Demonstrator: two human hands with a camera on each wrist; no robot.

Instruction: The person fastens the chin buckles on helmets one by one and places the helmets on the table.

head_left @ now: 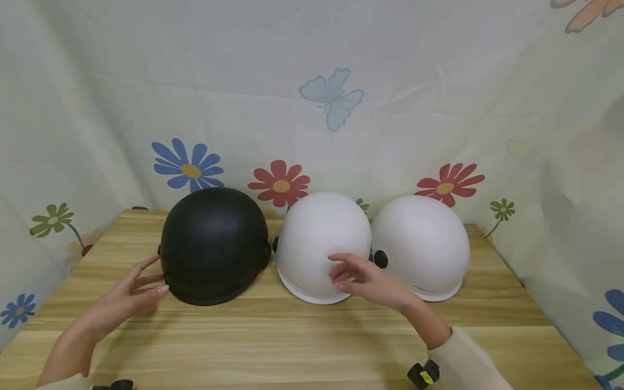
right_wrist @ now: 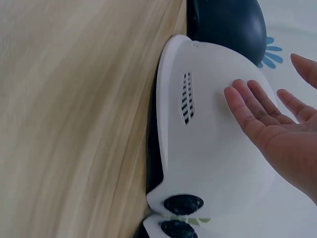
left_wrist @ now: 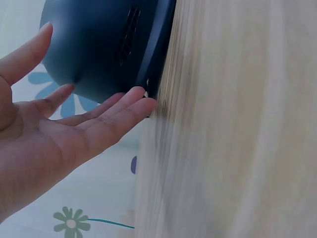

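Three helmets stand in a row, dome up. The black helmet [head_left: 214,244] is at the left, one white helmet [head_left: 319,238] in the middle, and another white helmet [head_left: 424,241] at the right. My left hand [head_left: 124,295] is at the black helmet's left side, fingers loosely extended; in the left wrist view the fingertips [left_wrist: 143,99] lie close to its lower rim, and I cannot tell whether they touch. My right hand [head_left: 368,279] hovers in front of the middle white helmet, fingers relaxed and holding nothing. A vent grille [right_wrist: 187,98] shows on that helmet in the right wrist view.
The helmets rest on a wood-grain table [head_left: 234,346], towards its back edge. Behind and beside it hangs a pale cloth [head_left: 219,97] printed with flowers and butterflies. Round black fittings [head_left: 381,259] sit between neighbouring helmets, which stand very close together.
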